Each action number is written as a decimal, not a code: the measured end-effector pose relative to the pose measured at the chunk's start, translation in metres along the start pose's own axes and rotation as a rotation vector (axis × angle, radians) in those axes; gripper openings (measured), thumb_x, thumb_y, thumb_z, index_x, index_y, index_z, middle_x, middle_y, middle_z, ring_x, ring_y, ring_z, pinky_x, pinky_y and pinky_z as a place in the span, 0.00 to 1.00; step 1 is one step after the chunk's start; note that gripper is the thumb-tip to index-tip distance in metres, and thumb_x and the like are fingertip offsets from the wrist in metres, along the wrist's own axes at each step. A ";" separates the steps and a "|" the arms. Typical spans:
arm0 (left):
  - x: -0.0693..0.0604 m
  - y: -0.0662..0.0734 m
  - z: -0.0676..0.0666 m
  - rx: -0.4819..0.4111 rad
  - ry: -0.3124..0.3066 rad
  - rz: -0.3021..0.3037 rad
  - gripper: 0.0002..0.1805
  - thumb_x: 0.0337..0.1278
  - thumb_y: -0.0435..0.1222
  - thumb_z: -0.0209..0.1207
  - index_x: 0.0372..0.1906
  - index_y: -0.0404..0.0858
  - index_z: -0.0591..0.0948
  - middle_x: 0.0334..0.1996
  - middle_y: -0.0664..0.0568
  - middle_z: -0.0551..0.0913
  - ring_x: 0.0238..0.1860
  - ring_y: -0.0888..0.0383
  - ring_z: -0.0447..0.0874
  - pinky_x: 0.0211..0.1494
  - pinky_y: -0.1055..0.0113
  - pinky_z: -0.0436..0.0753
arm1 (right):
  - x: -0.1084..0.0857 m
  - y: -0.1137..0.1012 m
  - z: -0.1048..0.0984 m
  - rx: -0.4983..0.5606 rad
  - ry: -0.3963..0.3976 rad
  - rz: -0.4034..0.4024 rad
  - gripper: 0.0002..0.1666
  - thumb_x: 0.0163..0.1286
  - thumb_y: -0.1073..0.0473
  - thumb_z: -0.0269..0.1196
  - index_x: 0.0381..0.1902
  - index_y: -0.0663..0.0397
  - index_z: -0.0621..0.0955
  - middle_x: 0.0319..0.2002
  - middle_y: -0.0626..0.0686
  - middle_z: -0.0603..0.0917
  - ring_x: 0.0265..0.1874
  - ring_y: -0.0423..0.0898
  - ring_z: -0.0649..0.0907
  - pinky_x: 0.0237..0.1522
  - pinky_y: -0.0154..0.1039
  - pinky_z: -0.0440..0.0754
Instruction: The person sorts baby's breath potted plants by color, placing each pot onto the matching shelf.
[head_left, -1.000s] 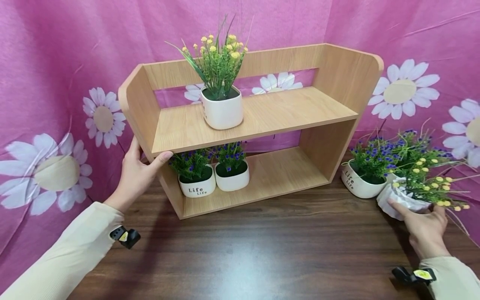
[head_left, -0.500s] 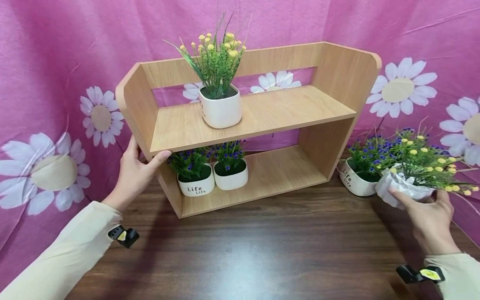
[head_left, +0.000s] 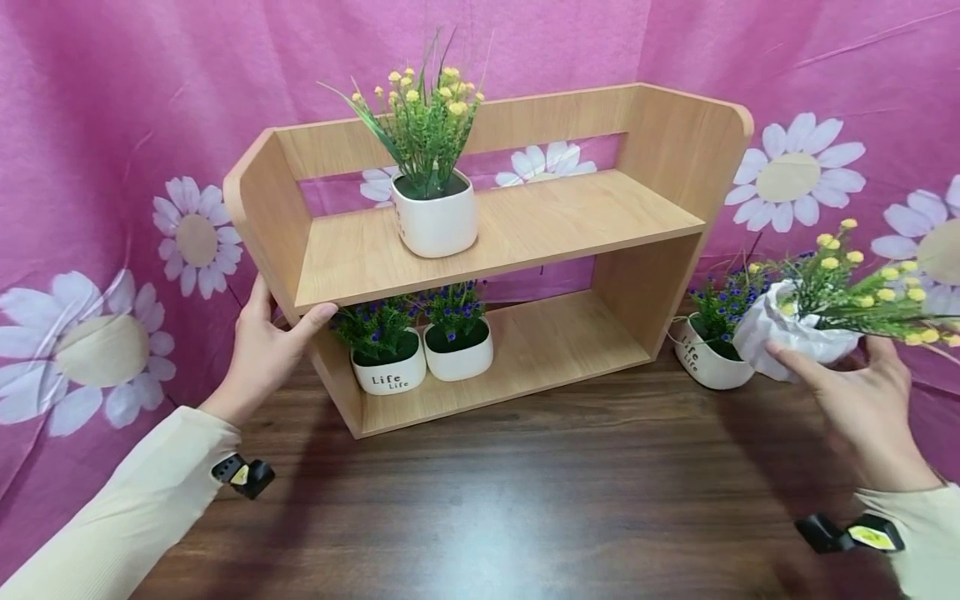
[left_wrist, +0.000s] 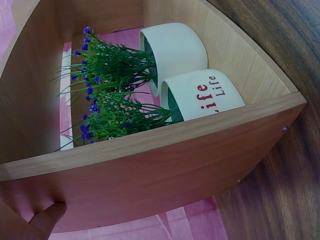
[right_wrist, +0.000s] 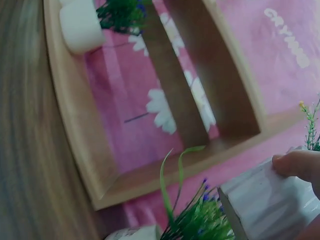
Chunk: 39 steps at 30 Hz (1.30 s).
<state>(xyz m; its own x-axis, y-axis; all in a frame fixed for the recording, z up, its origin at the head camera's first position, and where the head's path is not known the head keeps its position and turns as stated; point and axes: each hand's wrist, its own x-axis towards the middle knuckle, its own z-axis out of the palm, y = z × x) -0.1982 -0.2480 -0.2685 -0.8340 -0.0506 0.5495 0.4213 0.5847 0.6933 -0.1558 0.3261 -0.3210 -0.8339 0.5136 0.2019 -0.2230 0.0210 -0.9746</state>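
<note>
yellow-flowered white pot: at three o'clock in the head view, tilted above the worktop, gripped between the thumb and curved fingers of the right hand. just beside, toward nine o'clock: a blue-flowered pot. wooden shelf: central; the left hand grips its side at eight o'clock, thumb in front, fingers behind, partly hidden. upper board: another yellow-flowered pot. lower board: two blue-flowered pots.

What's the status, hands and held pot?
Left hand grips shelf. Right hand holds yellow-flowered pot. Blue-flowered pot between that and shelf, possible obstacle.
</note>
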 end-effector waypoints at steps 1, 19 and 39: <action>0.000 0.000 0.000 -0.001 0.000 -0.002 0.40 0.57 0.38 0.65 0.72 0.47 0.60 0.62 0.45 0.72 0.58 0.58 0.72 0.53 0.67 0.82 | 0.000 -0.004 0.002 -0.004 -0.028 -0.015 0.34 0.51 0.73 0.72 0.53 0.45 0.74 0.37 0.38 0.83 0.26 0.30 0.79 0.21 0.21 0.77; 0.000 -0.002 -0.002 -0.006 0.000 -0.015 0.40 0.57 0.37 0.65 0.72 0.47 0.59 0.63 0.44 0.71 0.58 0.58 0.72 0.51 0.71 0.81 | 0.004 -0.070 0.063 0.173 -0.354 -0.184 0.32 0.52 0.79 0.67 0.56 0.61 0.76 0.45 0.49 0.84 0.45 0.39 0.81 0.39 0.24 0.82; 0.000 -0.001 0.000 -0.006 -0.009 -0.018 0.41 0.57 0.37 0.65 0.73 0.50 0.58 0.64 0.46 0.70 0.60 0.56 0.70 0.56 0.58 0.80 | 0.026 -0.104 0.161 0.165 -0.478 -0.155 0.34 0.51 0.71 0.73 0.56 0.55 0.75 0.51 0.52 0.80 0.49 0.45 0.79 0.40 0.28 0.83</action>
<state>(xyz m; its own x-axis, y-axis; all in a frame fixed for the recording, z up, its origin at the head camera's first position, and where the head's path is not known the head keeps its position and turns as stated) -0.1988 -0.2491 -0.2689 -0.8446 -0.0534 0.5327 0.4084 0.5790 0.7056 -0.2357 0.1991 -0.1986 -0.9135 0.0659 0.4016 -0.4062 -0.0892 -0.9094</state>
